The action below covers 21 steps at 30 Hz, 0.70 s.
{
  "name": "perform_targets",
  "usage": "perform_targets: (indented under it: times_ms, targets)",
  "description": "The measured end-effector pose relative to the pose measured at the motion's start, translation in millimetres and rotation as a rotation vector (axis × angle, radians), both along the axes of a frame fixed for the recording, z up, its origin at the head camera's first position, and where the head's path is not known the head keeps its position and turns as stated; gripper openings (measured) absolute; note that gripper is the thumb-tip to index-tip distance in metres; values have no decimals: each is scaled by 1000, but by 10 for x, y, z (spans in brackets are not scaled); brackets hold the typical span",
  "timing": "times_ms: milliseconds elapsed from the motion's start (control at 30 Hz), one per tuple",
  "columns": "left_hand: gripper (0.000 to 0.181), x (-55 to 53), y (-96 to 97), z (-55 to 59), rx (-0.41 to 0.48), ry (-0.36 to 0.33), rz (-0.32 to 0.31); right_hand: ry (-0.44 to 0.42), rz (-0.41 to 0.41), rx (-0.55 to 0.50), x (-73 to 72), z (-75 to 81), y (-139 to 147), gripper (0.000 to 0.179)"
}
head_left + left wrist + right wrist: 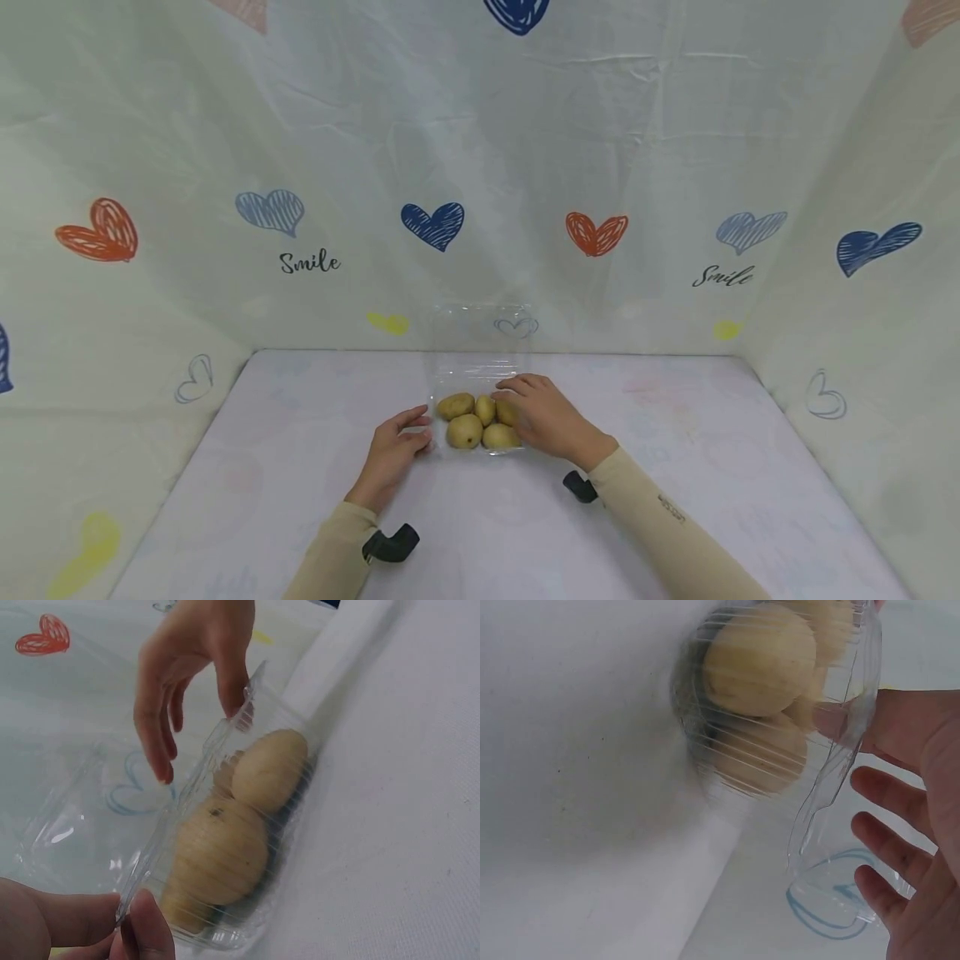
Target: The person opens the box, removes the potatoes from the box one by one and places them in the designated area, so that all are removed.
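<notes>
A clear plastic clamshell box (480, 367) sits on the table with its lid raised at the back. Several yellow potatoes (464, 432) lie inside its ribbed base. At the box's left side is my left hand (396, 450); in the left wrist view its thumb (150, 922) and a finger pinch the rim. My right hand (551, 419) is over the right side, partly covering the potatoes there. Seen from the right wrist, one digit (832, 720) reaches over the rim beside a potato (761, 660), while the other fingers stay loosely extended outside, holding nothing.
A white cloth (675, 467) covers the table around the box. Behind and at both sides hangs a pale curtain (517, 150) printed with hearts and "Smile". The raised lid (480, 321) stands close before the back curtain. Black wrist mounts (393, 546) show at both sleeves.
</notes>
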<state>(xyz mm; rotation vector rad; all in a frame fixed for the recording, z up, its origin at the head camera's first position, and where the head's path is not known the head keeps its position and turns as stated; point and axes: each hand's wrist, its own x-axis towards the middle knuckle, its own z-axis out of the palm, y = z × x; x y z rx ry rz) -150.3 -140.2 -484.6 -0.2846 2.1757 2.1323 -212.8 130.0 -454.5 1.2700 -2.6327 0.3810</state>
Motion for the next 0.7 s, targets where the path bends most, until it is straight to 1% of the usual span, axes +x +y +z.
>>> perform_targets:
  times_ms: [100,200,333,433,567,700]
  targets:
    - [48,-1,1,-9,-2,9,-2,1,2,45,-17,-5,-7,50]
    - [47,-4,2,-8,9,19,-5,-9,1,67,-27,-4,-23,48]
    - [47,-8,2,-3,28,2,-8,-23,-9,90,-31,16,-58,43]
    - [48,-1,-4,0,19,-8,-11,-34,-22,118,-25,41,-91,37]
    - [48,4,-4,5,11,-6,-14,-20,-36,151,-18,55,-122,32]
    - [48,8,-1,7,9,-14,-11,1,-63,184,-15,54,-143,32]
